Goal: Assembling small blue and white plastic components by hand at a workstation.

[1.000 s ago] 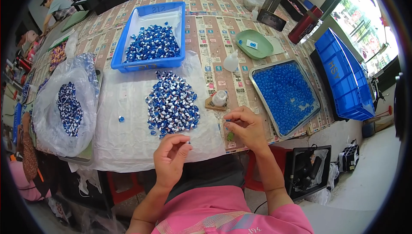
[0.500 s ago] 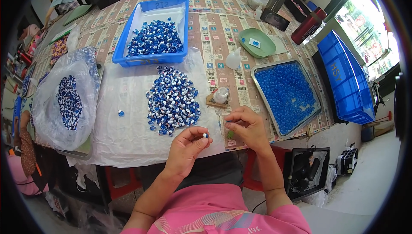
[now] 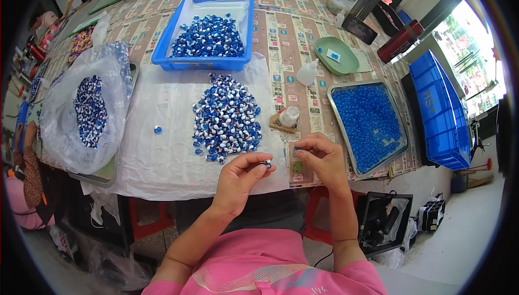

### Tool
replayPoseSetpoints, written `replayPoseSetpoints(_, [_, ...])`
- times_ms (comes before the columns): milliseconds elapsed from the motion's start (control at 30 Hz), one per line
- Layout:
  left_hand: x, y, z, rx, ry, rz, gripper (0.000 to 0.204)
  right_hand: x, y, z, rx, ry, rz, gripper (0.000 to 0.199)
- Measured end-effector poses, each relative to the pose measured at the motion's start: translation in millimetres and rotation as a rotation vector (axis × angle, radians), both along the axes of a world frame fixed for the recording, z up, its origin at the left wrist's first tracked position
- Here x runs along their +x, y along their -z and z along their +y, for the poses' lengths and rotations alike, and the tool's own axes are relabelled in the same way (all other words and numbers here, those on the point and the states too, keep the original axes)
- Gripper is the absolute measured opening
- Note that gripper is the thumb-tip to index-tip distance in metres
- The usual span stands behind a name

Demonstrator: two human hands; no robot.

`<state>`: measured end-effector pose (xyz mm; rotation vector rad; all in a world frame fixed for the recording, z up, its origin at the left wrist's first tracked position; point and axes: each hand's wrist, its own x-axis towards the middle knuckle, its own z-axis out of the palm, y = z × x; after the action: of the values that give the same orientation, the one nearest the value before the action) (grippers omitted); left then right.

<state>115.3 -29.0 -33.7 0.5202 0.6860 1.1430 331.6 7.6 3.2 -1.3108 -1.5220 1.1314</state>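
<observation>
Between the fingertips of my left hand (image 3: 238, 184) is a small blue-and-white bead (image 3: 268, 163). My right hand (image 3: 326, 162), a little to the right and apart from it, pinches a tiny blue bead (image 3: 297, 148). Beyond my left hand lies a heap of blue-and-white beads (image 3: 227, 116) on a white sheet (image 3: 157, 168), with one single bead (image 3: 158, 129) off to its left. A small clear jar (image 3: 290, 114) stands on a wooden block (image 3: 280, 125) just past my right hand. Something small and green (image 3: 297, 166) lies beneath that hand.
A metal tray (image 3: 334, 105) of clear blue beads lies to the right. Behind the heap sits a blue plastic tray (image 3: 203, 64) of beads; a plastic bag (image 3: 57, 127) of more is at left. Farther off are a squeeze bottle (image 3: 307, 73), green dish (image 3: 346, 62) and red flask (image 3: 400, 41).
The whole view has shifted slightly, moving the table contents to the right. Both hands keep their pinches, and the bead in my left hand appears turned, showing more blue.
</observation>
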Motion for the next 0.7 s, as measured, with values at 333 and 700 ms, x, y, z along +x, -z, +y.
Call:
replayPoseSetpoints(333, [-10, 4, 2, -0.006, 0.048, 0.022, 0.02, -5, -14, 20, 0.088, 0.105, -0.001, 0.019])
replayPoseSetpoints(700, [-23, 0, 0, 0.004, 0.071, 0.046, 0.021, -34, -42, 47, 0.279, 0.086, -0.373, 0.018])
